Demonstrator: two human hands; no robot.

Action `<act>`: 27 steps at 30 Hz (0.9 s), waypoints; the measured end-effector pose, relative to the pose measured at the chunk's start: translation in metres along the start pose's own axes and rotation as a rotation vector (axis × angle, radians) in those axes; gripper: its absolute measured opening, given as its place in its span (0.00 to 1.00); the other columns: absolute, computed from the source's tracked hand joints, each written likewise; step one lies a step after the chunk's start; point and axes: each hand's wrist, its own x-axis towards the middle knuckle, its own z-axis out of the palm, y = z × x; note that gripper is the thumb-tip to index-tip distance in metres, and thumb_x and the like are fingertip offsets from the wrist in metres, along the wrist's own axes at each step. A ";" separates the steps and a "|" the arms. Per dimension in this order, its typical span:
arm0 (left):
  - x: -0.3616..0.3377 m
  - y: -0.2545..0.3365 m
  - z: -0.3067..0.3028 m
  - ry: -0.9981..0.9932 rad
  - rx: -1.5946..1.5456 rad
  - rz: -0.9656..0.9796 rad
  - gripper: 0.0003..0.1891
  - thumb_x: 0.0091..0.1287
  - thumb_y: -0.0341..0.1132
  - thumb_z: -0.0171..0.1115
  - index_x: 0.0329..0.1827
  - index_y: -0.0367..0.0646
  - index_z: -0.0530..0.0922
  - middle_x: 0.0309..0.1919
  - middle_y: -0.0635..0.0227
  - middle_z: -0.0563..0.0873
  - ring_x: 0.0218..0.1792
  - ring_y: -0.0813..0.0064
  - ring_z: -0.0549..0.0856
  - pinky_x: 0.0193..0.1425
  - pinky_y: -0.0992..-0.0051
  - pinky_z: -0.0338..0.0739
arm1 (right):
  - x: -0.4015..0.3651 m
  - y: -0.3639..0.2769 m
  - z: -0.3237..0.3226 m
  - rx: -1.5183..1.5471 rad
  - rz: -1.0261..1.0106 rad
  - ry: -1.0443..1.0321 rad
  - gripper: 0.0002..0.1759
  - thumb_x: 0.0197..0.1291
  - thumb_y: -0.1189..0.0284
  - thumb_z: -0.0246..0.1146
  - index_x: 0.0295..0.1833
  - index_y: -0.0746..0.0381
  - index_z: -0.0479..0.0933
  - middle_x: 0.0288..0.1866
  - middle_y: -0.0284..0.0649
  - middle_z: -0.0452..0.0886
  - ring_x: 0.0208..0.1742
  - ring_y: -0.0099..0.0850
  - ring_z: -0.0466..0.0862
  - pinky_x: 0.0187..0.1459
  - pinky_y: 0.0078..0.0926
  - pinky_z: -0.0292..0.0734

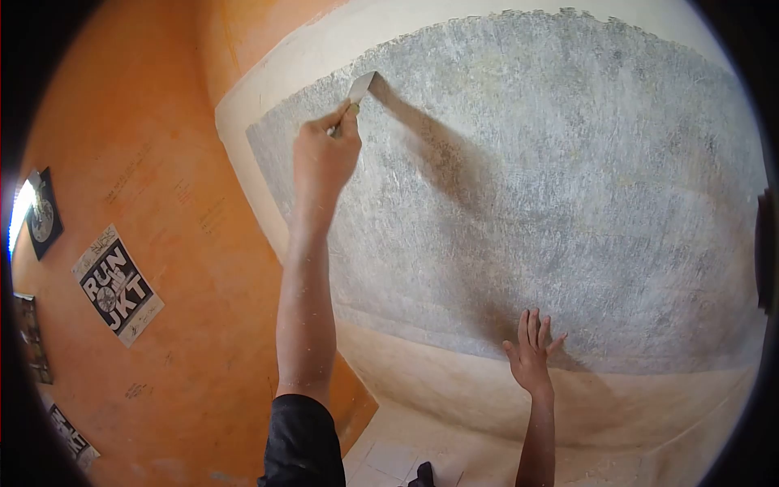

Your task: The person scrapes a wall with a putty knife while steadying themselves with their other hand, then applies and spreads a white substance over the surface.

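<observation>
My left hand (329, 150) is raised to the upper left part of the wall, its fingers closed on a putty knife (363, 86). The flat metal blade points up and touches, or nearly touches, the rough grey patch (568, 203) near its upper left edge. Most of the handle is hidden in my fingers. Lower and to the right, my right hand (532, 361) lies with spread fingers against the lower edge of the patch, holding nothing. A dark shadow of the left hand and tool falls across the grey surface.
A cream border (243, 105) surrounds the grey patch. On the left stands an orange wall (203, 284) with a black and white poster (118, 286), other pictures and a bright light (20, 215). Pale floor tiles (389, 458) and a dark object (423, 475) show at the bottom.
</observation>
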 end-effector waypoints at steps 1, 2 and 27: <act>0.004 0.001 0.004 0.001 -0.004 0.006 0.18 0.69 0.46 0.62 0.53 0.45 0.88 0.34 0.43 0.88 0.35 0.53 0.90 0.40 0.63 0.82 | 0.000 0.003 0.003 0.001 0.002 0.007 0.41 0.76 0.47 0.48 0.83 0.60 0.48 0.87 0.45 0.41 0.86 0.49 0.30 0.68 0.76 0.09; 0.012 0.003 0.008 -0.029 0.007 -0.085 0.18 0.69 0.47 0.62 0.53 0.46 0.88 0.34 0.43 0.88 0.34 0.53 0.90 0.40 0.62 0.81 | 0.000 0.007 0.007 -0.002 -0.003 -0.011 0.42 0.76 0.47 0.47 0.83 0.60 0.47 0.87 0.45 0.40 0.86 0.49 0.29 0.68 0.76 0.09; 0.005 -0.003 -0.011 -0.142 0.089 0.010 0.18 0.74 0.45 0.55 0.50 0.45 0.89 0.29 0.49 0.88 0.33 0.50 0.89 0.39 0.58 0.82 | 0.079 -0.080 -0.085 -0.259 -0.197 0.879 0.27 0.76 0.63 0.52 0.76 0.56 0.68 0.83 0.42 0.58 0.85 0.44 0.49 0.77 0.65 0.28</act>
